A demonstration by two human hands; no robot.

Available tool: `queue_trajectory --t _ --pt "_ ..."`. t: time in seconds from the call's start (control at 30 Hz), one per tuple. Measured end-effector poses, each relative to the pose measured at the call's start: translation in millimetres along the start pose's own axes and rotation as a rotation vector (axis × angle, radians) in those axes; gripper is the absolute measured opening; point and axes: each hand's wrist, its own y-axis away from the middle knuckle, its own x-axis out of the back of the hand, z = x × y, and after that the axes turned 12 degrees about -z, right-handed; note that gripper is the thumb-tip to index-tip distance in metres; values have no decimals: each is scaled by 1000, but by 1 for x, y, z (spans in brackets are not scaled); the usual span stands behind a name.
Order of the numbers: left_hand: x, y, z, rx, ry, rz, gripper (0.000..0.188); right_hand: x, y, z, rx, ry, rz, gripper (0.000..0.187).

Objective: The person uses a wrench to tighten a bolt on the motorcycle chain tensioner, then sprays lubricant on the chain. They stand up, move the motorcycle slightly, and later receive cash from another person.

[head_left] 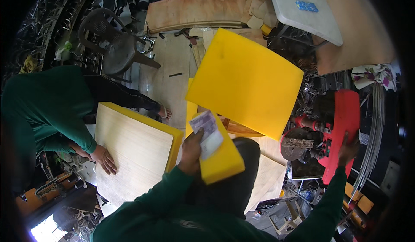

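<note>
My left hand is closed at the edge of a small printed slip, grey and purplish with a pale lower part. Right under the slip is a narrow yellow foam block, tilted over my lap; whether my fingers also grip the foam is hidden. Off to the right, my right hand lies on the red casing of a machine, its fingers stretched along the surface. Beside that casing is a round metal plate with a rough block on it. A large yellow foam sheet slants ahead of me.
At left, a co-worker in green rests a hand on a wooden board edged with yellow foam. Behind stand a dark plastic chair and a plywood sheet. A white table stands far right; metal rods lie beyond the machine.
</note>
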Motion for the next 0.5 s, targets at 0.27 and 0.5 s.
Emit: queue_trajectory --t 0.27,0.5 --pt "-70 127 73 -100 -105 58 39 11 6 -11 -93 68 -8 76" --pt "-118 115 61 -254 -410 -22 44 26 7 -17 -86 10 -10 76"
